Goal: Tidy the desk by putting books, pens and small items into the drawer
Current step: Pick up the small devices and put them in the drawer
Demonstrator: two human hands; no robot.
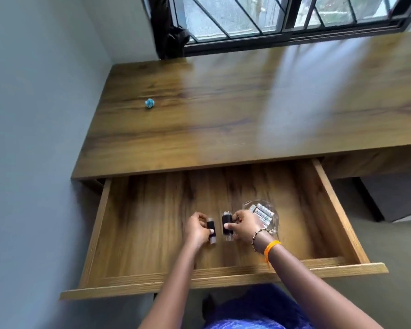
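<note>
In the open drawer (152,210) at lower centre of the frame, the left hand (197,230) and right hand (243,225) each pinch a small black-banded clear container (226,224), seemingly light, rigid and slippery, so grip its banded middle.

Glass dish (274,216) partly hidden behind right hand (243,225)

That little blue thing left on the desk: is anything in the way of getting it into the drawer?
Nothing visible. The small blue item sits alone on the desk top, and the drawer is pulled open with bare floor on its left side. Both hands are busy inside it, though.
</note>
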